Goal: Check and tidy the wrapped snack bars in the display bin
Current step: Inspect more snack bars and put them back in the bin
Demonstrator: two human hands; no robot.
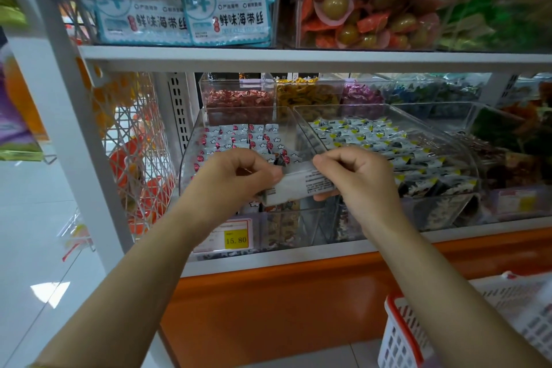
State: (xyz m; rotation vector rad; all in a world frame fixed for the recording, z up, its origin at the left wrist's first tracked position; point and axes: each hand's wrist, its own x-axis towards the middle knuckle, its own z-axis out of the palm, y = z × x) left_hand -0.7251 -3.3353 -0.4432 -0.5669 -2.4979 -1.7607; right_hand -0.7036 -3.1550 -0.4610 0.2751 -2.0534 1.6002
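The left grip (239, 176) has its fingers curled and pinches the left end of a white wrapped snack bar with small black print (298, 185). The bar lies almost level between the two grips with its print side up, I judge so that the label can be read. The right grip (355, 175) pinches the right end likewise. Just behind and below the grips stands the clear plastic display bin (187, 158) with rows of red-and-white wrapped bars (236, 137), where this bar probably belongs.

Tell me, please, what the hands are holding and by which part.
One white printed wrapped snack bar: the left hand has its grip on the left end, the right hand on the right end.
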